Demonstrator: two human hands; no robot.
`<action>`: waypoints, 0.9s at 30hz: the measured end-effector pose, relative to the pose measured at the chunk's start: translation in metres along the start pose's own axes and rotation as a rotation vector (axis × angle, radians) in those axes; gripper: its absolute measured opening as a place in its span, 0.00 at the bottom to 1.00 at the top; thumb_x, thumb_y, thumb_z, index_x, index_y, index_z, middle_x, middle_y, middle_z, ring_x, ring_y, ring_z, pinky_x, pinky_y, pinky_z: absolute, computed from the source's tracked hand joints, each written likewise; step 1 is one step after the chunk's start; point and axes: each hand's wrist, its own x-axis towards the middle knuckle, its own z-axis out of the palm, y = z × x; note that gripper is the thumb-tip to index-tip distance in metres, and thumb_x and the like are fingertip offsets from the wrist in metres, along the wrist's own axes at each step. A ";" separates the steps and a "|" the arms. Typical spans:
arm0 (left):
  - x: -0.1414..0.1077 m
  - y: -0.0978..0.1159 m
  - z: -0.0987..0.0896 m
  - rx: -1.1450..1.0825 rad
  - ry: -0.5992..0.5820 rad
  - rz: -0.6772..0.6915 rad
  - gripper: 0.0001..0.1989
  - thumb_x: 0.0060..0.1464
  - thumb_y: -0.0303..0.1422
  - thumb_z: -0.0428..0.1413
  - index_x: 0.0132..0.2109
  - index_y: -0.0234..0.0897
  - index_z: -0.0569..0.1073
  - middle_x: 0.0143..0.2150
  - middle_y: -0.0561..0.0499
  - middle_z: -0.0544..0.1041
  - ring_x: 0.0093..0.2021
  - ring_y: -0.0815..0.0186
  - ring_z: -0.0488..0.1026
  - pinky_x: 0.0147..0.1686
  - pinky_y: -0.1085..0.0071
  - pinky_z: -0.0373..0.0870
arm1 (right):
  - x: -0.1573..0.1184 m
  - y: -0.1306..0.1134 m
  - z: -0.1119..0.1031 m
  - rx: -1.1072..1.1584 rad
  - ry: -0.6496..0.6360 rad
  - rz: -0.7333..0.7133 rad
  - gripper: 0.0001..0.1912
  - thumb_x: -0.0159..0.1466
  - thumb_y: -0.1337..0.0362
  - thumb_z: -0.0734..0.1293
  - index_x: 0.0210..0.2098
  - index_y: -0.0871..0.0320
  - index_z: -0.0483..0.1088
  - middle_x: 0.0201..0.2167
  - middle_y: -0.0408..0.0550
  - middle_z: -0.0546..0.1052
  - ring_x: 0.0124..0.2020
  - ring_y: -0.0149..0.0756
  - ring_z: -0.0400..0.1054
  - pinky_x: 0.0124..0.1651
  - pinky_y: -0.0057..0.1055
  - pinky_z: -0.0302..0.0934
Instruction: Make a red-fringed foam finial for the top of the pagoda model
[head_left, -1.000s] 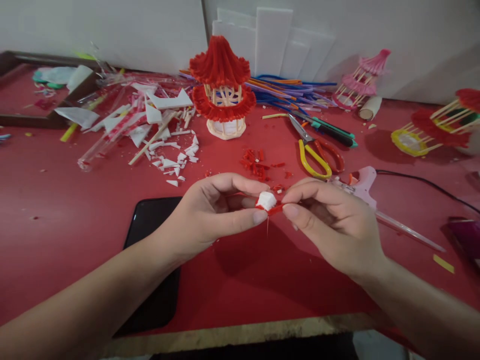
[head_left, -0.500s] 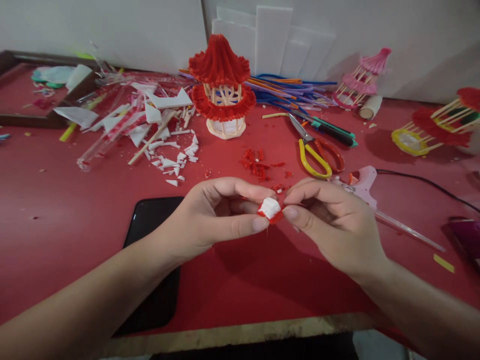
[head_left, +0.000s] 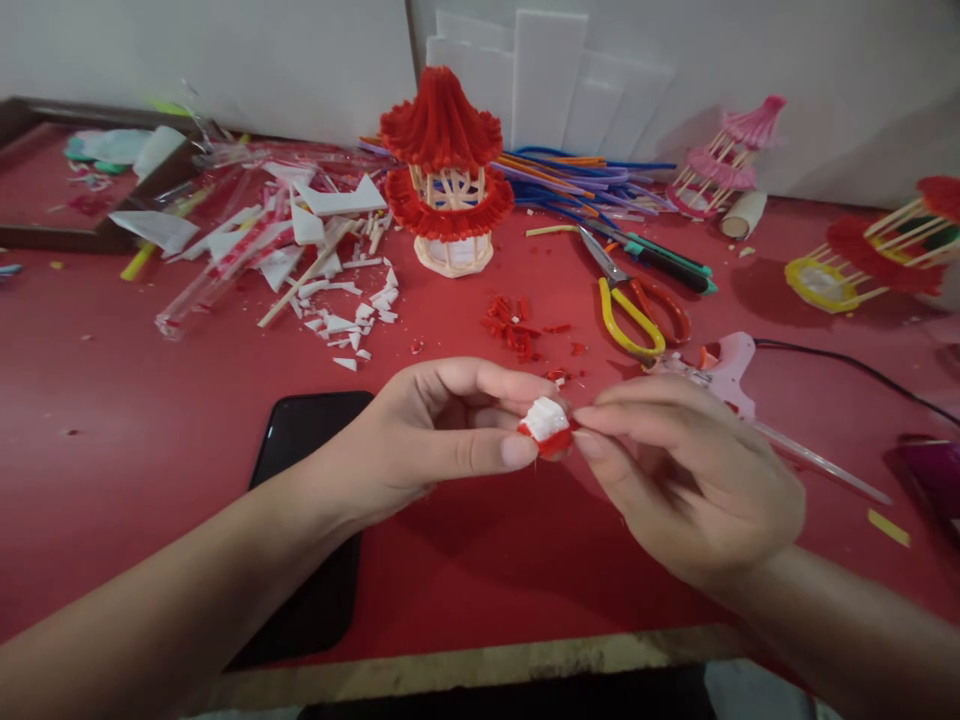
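Between my hands is a small white block with red trim, held above the front of the red table. My left hand pinches its left side between thumb and fingers. From the right, my right hand grips the red edge with thumb and forefinger tips. Just beyond the hands lie red scraps on the tabletop. Behind them a pagoda-like model with red fluffy roofs and pale sticks stands upright.
A black phone lies under my left forearm. White offcuts and plastic wrappers cover the left. Scissors, a utility knife and a pink glue gun with cable lie right. Smaller models rest at far right.
My right hand has turned and shifted slightly right and down, its fingers now closer together on the red edge. The small piece has tilted, showing more red.
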 end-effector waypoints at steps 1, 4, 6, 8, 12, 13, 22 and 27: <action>0.000 0.001 0.000 -0.018 -0.012 -0.020 0.12 0.49 0.21 0.66 0.41 0.37 0.82 0.38 0.54 0.85 0.38 0.73 0.81 0.41 0.83 0.77 | 0.000 0.000 -0.001 -0.009 0.003 -0.046 0.05 0.63 0.71 0.69 0.38 0.58 0.75 0.34 0.45 0.79 0.34 0.30 0.74 0.40 0.26 0.72; 0.000 0.002 0.001 -0.060 -0.038 -0.069 0.12 0.49 0.23 0.67 0.41 0.37 0.82 0.38 0.54 0.85 0.38 0.72 0.81 0.40 0.82 0.78 | 0.001 0.001 -0.004 -0.055 0.006 -0.181 0.06 0.62 0.73 0.70 0.39 0.60 0.75 0.33 0.46 0.80 0.35 0.28 0.75 0.42 0.23 0.72; 0.000 0.003 0.001 -0.079 -0.046 -0.085 0.11 0.49 0.23 0.67 0.42 0.36 0.82 0.39 0.54 0.85 0.38 0.71 0.82 0.40 0.82 0.78 | 0.002 0.000 -0.007 -0.099 -0.007 -0.234 0.05 0.62 0.73 0.70 0.39 0.61 0.75 0.33 0.46 0.81 0.35 0.26 0.75 0.44 0.20 0.72; 0.000 0.003 0.000 -0.089 -0.048 -0.092 0.11 0.49 0.23 0.67 0.42 0.36 0.82 0.39 0.53 0.85 0.38 0.71 0.82 0.40 0.81 0.78 | 0.003 0.000 -0.009 -0.137 -0.026 -0.253 0.05 0.62 0.73 0.70 0.38 0.62 0.76 0.34 0.46 0.82 0.35 0.25 0.76 0.45 0.17 0.71; -0.001 0.003 -0.002 -0.088 -0.058 -0.110 0.11 0.49 0.23 0.67 0.42 0.37 0.82 0.39 0.52 0.85 0.38 0.69 0.82 0.39 0.79 0.79 | 0.005 -0.002 -0.011 -0.202 -0.010 -0.293 0.04 0.62 0.73 0.70 0.36 0.61 0.77 0.32 0.45 0.82 0.33 0.25 0.77 0.44 0.17 0.72; -0.001 0.003 -0.002 -0.082 -0.056 -0.116 0.11 0.49 0.23 0.67 0.42 0.37 0.82 0.40 0.51 0.85 0.38 0.69 0.82 0.39 0.79 0.79 | 0.005 -0.002 -0.011 -0.220 -0.006 -0.303 0.04 0.62 0.73 0.70 0.36 0.60 0.77 0.31 0.44 0.82 0.32 0.26 0.77 0.43 0.18 0.73; -0.002 0.007 -0.001 -0.051 -0.069 -0.198 0.10 0.46 0.24 0.69 0.38 0.37 0.83 0.36 0.49 0.85 0.35 0.68 0.82 0.39 0.78 0.78 | -0.004 -0.001 -0.020 -0.191 -0.122 -0.316 0.11 0.58 0.69 0.74 0.40 0.51 0.77 0.34 0.43 0.82 0.34 0.36 0.78 0.38 0.30 0.78; -0.002 0.007 -0.003 -0.027 -0.074 -0.230 0.10 0.44 0.24 0.69 0.37 0.37 0.83 0.36 0.49 0.83 0.34 0.69 0.80 0.37 0.78 0.78 | 0.001 0.003 -0.015 -0.020 -0.123 -0.253 0.05 0.61 0.68 0.71 0.37 0.53 0.76 0.33 0.43 0.81 0.32 0.31 0.76 0.37 0.26 0.76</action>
